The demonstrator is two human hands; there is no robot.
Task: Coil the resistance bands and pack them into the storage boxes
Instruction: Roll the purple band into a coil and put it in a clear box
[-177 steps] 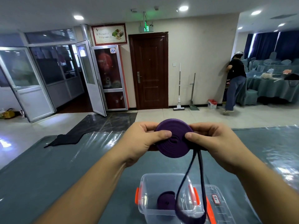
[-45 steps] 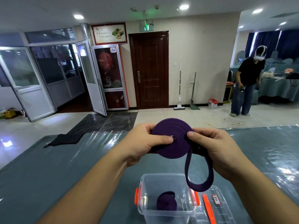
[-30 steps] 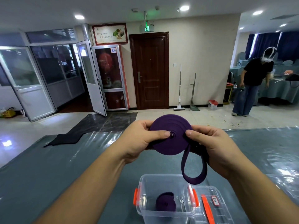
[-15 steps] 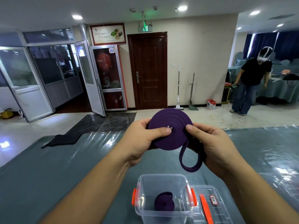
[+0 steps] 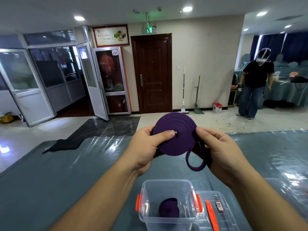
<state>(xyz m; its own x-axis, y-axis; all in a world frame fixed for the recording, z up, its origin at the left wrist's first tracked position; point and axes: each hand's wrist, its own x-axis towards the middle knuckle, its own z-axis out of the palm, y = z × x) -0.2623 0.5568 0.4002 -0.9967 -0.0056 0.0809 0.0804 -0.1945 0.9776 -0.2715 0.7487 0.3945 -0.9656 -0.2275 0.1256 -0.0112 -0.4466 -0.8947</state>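
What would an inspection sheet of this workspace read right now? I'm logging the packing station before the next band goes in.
Surface: table under grey-blue cloth with clear plastic film.
Job's things: purple band coil held up in the air, short loop of tail not yet wound; clear storage box open, one coiled band inside; lid with orange clip beside it.
Clutter: black cloth at the table's far left edge.
Grippers: left hand pinches the coil, thumb near its centre; right hand grips the coil's edge.
Cables: nothing seen.
Surroundings: brown door, glass doors, mop, a person standing at the right.
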